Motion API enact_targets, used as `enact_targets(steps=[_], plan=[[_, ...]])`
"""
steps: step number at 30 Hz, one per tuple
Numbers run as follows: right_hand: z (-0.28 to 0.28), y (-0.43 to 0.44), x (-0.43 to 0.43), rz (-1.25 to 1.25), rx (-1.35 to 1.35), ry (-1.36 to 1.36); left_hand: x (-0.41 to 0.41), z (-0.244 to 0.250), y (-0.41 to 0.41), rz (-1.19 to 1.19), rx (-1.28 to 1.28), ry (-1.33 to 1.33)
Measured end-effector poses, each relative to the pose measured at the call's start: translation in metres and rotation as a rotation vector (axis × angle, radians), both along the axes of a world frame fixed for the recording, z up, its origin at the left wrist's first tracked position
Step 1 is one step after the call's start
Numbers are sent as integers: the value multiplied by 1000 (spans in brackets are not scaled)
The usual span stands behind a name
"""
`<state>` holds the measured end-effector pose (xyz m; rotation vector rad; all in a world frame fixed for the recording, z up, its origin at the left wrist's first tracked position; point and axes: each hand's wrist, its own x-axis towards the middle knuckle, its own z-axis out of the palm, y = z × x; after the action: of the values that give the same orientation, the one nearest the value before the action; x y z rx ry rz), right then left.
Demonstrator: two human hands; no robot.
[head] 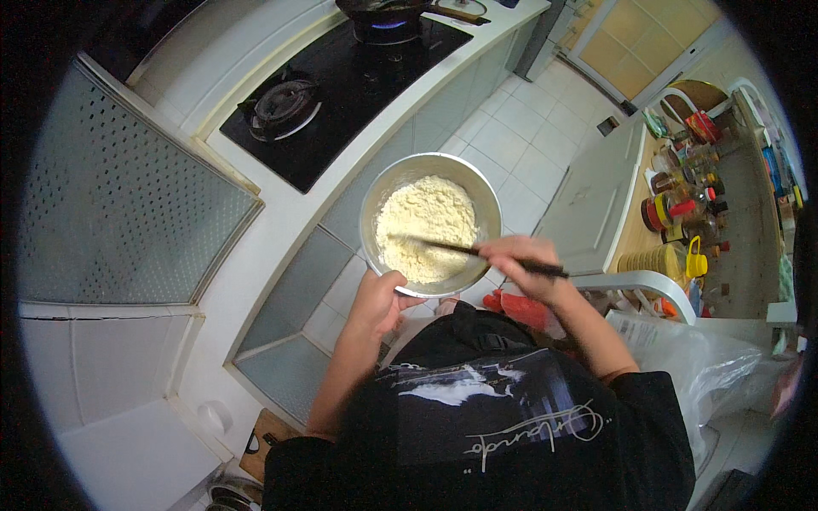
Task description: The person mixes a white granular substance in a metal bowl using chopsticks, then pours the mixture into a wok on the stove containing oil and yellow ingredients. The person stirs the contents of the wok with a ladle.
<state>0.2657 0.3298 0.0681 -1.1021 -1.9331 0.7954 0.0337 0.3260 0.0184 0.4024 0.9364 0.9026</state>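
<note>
In front of my body I hold a round metal bowl (484,185). A pale yellow, crumbly flour mixture (429,207) covers its bottom. My left hand (378,299) grips the rim at the near left side, thumb on top and fingers beneath. Dark chopsticks (447,246) are held in my right hand (525,265), which is slightly blurred above the bowl's right edge. Their tips reach into the mixture left of its middle; I cannot tell how deep they go.
A black gas hob (358,83) lies beyond the bowl, with a wok (377,9) over a lit blue flame. On the right, a counter carries several bottles and an oil jug (658,260). A plastic bag (690,354) hangs near my right elbow. A wooden cutting board (262,441) stands lower left.
</note>
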Motion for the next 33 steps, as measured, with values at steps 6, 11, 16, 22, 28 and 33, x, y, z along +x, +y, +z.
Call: enact_targets(steps=[6,11,16,22,28,33], plan=[[4,14,26,-193,-67,282,-2,4,-2,-10,4,16],[3,-2,3,-34,-47,161,-5,2,-2,-24,5,-52],[5,-24,-18,131,68,62,-9,0,-3,-3,12,-57],[7,-22,-14,68,121,-11,-14,3,-1,-13,9,-52],[9,-24,-28,119,134,78,-14,8,-2,-2,34,-87],[5,-22,-30,98,144,65,-15,4,-1,-3,24,-77]])
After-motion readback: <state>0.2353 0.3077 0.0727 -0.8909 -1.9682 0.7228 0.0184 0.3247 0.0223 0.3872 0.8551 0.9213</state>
